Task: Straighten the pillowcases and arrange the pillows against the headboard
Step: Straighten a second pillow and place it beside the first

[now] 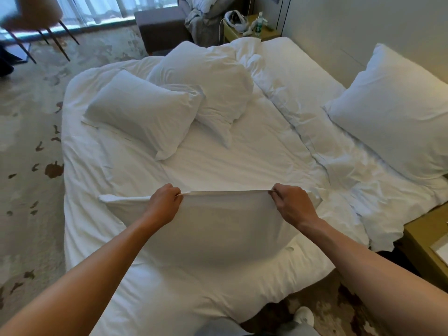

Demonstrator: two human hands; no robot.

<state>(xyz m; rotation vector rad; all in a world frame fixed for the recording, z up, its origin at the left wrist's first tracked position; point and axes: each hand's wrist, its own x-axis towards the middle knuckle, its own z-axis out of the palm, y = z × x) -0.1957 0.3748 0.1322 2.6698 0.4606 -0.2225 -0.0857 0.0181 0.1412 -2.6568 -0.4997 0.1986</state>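
Observation:
I hold a white pillow [218, 229] upright over the near side of the bed. My left hand [164, 202] and my right hand [292, 204] each pinch the top edge of its pillowcase, which is pulled taut between them. Two more white pillows lie on the duvet at the far left: a smooth one [143, 112] and a rumpled one [213, 81] behind it. A fourth pillow [392, 110] leans against the headboard [339, 32] at the right.
The white duvet [242, 154] is wrinkled, with a folded ridge near the headboard. A nightstand [249, 32] with a headset and bottles stands at the far end, another nightstand [426, 248] at the near right. A chair [36, 18] stands on the patterned carpet at the left.

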